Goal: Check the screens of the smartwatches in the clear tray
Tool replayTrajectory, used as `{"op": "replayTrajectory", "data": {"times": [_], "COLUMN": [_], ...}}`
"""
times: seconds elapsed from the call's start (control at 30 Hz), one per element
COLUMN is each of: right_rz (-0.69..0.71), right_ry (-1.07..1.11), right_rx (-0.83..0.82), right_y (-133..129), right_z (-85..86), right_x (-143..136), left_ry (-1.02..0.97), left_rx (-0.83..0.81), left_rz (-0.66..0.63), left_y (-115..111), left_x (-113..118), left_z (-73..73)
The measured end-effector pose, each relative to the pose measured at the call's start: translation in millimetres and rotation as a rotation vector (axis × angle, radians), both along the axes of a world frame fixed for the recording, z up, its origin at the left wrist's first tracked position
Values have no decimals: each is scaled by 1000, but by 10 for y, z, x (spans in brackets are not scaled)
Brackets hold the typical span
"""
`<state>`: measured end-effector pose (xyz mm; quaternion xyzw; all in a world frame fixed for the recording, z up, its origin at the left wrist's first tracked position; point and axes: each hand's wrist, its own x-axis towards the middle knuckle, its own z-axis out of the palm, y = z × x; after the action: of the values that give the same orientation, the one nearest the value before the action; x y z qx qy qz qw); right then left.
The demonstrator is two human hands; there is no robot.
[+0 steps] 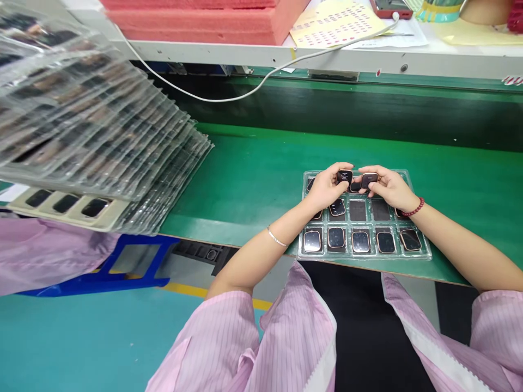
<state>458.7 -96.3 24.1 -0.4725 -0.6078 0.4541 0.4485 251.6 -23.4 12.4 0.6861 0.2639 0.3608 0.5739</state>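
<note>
I grasp a small dark-screened watch body with rounded corners (344, 177) in my left grip (326, 189), thumb on its face, the screen lit with tiny text I cannot read; my right grip (391, 189) grasps a gold-rimmed, rounded-square watch body (369, 178), thumb at its lower edge; both pieces are raised over the far row of a clear, thin plastic tray with square pockets (358, 255), apart from each other. I judge the step in hand to be handling or checking this pair; the next move seems to call for steady thumbs and a level hold, clear of the pieces below; two middle-row pockets show only dark squares, while the near row carries five watch bodies.

My hands hide part of the far row, so I cannot tell what every pocket there contains; the tray lies near the front edge of the smooth green bench (253, 163), which leaves little margin on my side; to my left, well apart, leans a tall stack of clear plastic trays (171, 163); beyond the bench, a thin white cable (229, 100) sags from a white shelf (253, 51) bearing a coral-red foam block (196, 27), out of my way.
</note>
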Motion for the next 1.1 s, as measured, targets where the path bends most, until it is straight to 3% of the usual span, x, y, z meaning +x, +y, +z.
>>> {"op": "replayTrajectory", "data": {"times": [0.53, 0.87, 1.1], "right_rz": [12, 13, 10], "right_ry": [35, 38, 50], "right_rx": [-5, -15, -16], "right_y": [-3, 1, 16], "right_z": [1, 12, 11], "right_x": [7, 5, 2], "left_ry": [52, 22, -51], "left_rx": [47, -200, -165], "left_rz": [30, 10, -46], "left_y": [-13, 22, 48], "left_x": [-6, -8, 2], "left_z": [38, 55, 19]}}
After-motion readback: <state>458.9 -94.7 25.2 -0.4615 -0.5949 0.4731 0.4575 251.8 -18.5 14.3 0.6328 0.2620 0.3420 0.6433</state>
